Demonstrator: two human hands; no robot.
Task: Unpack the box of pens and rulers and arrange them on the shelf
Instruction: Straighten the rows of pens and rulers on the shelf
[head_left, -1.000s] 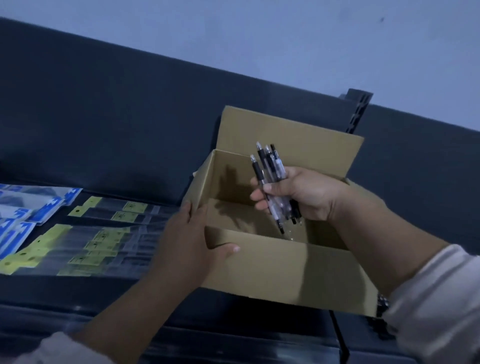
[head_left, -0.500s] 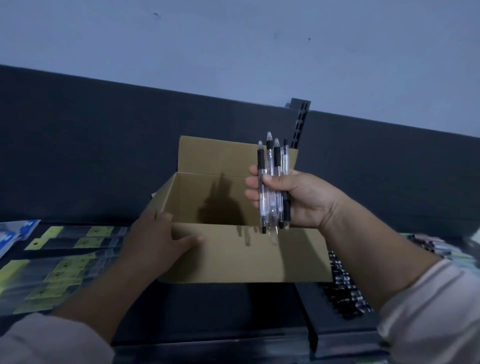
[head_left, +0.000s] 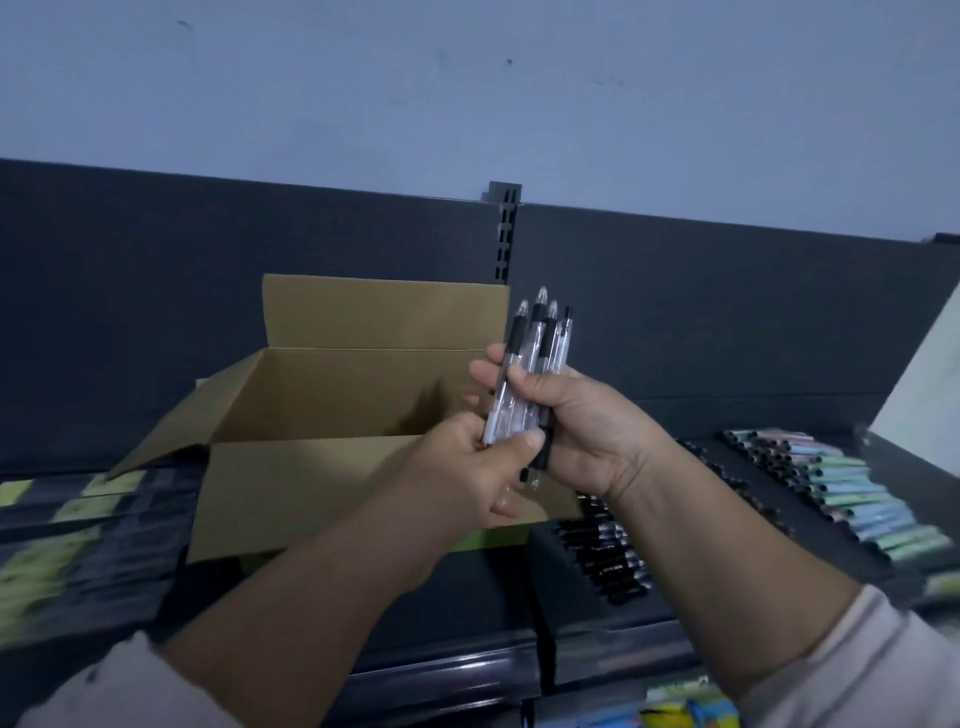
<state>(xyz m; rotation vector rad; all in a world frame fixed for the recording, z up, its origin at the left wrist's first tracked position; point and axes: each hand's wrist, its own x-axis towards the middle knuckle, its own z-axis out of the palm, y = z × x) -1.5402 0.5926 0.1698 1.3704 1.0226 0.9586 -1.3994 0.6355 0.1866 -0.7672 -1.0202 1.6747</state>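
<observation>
An open brown cardboard box (head_left: 291, 488) stands on the dark shelf (head_left: 467, 603), its flaps up. In front of its right side both hands hold a bunch of clear pens (head_left: 535, 358) with black grips, tips pointing up. My right hand (head_left: 587, 426) grips the bunch around its middle. My left hand (head_left: 467, 467) holds the lower ends, thumb pressed across the barrels. The box's inside is mostly hidden from here.
Packaged rulers with yellow-green labels (head_left: 78, 540) lie on the shelf left of the box. Right of it are a row of black pens (head_left: 608, 551) and a row of pastel pens (head_left: 852, 499). A dark back panel with a slotted upright (head_left: 505, 234) rises behind.
My left hand left the box's front edge and took hold of the pens' lower ends. The right hand carried the bunch out of the box to the right; the view turned rightwards.
</observation>
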